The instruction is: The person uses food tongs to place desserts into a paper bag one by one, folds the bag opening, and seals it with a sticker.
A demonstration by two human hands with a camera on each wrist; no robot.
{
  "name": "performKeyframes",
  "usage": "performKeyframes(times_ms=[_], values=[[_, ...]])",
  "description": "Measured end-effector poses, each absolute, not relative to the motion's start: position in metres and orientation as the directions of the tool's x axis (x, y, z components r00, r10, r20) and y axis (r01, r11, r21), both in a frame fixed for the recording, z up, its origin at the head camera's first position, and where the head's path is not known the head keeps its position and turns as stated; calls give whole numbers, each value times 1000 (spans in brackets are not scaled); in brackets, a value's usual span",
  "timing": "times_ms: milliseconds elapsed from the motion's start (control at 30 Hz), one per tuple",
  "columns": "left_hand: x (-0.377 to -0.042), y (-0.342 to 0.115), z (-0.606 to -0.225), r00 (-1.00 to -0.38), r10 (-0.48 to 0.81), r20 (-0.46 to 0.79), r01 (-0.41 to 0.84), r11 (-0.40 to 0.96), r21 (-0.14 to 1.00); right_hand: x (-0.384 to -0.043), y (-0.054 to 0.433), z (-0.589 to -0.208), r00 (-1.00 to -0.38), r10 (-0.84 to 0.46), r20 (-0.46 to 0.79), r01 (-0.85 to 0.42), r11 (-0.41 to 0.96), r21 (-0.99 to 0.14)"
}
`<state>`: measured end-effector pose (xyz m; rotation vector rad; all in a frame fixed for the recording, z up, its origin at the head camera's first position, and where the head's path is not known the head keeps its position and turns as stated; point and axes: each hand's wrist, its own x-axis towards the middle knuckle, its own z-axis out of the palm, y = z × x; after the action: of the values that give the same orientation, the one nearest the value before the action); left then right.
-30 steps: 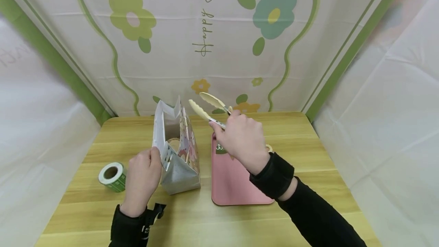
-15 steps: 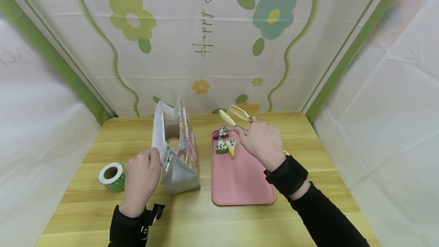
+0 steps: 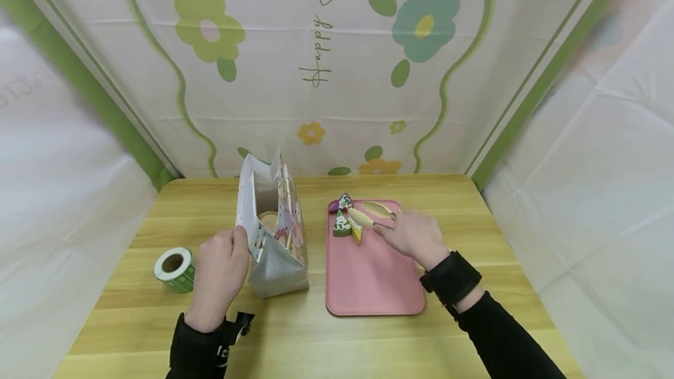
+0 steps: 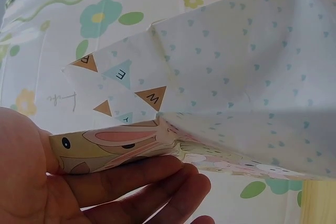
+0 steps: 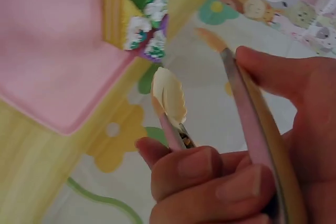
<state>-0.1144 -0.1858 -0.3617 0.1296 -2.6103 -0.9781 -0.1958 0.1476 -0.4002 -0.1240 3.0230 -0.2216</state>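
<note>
My left hand [image 3: 220, 274] pinches the near rim of a patterned paper bag [image 3: 279, 276], which stands upright with its mouth open. Inside the bag a round tan thing [image 3: 268, 220] shows in part. In the left wrist view the fingers [image 4: 126, 177] lie under the bag's edge. My right hand [image 3: 413, 235] holds cream-tipped tongs [image 3: 361, 217], their tips spread apart over the far end of a pink tray [image 3: 374, 285]. Beside the tips sit toy-like cake slices: a green one [image 3: 341, 227], a yellow one [image 3: 356, 233] and a purple one [image 3: 344, 201].
A roll of green labels [image 3: 175, 269] stands on the wooden table [image 3: 295, 344] left of my left hand. A white flowered cloth [image 3: 316, 98] rises behind the table, with white cloth walls at both sides.
My right hand has carried the spread tongs from near the bag's top rightward, then down toward the cake slices, which were partly covered at first. The left hand keeps its hold on the bag.
</note>
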Motion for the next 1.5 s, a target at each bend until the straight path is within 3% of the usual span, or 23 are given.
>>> performKeyframes(times_ms=[533, 967, 1267, 1500], values=[[-114, -185, -362, -939, -188, 288, 50, 754, 655, -218, 181, -442, -946, -322, -46, -322, 947, 0], [-115, -185, -363, -942, -190, 277, 41, 753, 657, -225, 186, -483, -932, -362, -14, -362, 931, 50], [-117, -182, -364, -945, -191, 267, 34, 753, 658, -213, 184, -504, -940, -340, 17, -338, 939, 59], [-117, -181, -364, -943, -194, 272, 36, 751, 660, -196, 184, -518, -943, -312, 119, -306, 950, 65]])
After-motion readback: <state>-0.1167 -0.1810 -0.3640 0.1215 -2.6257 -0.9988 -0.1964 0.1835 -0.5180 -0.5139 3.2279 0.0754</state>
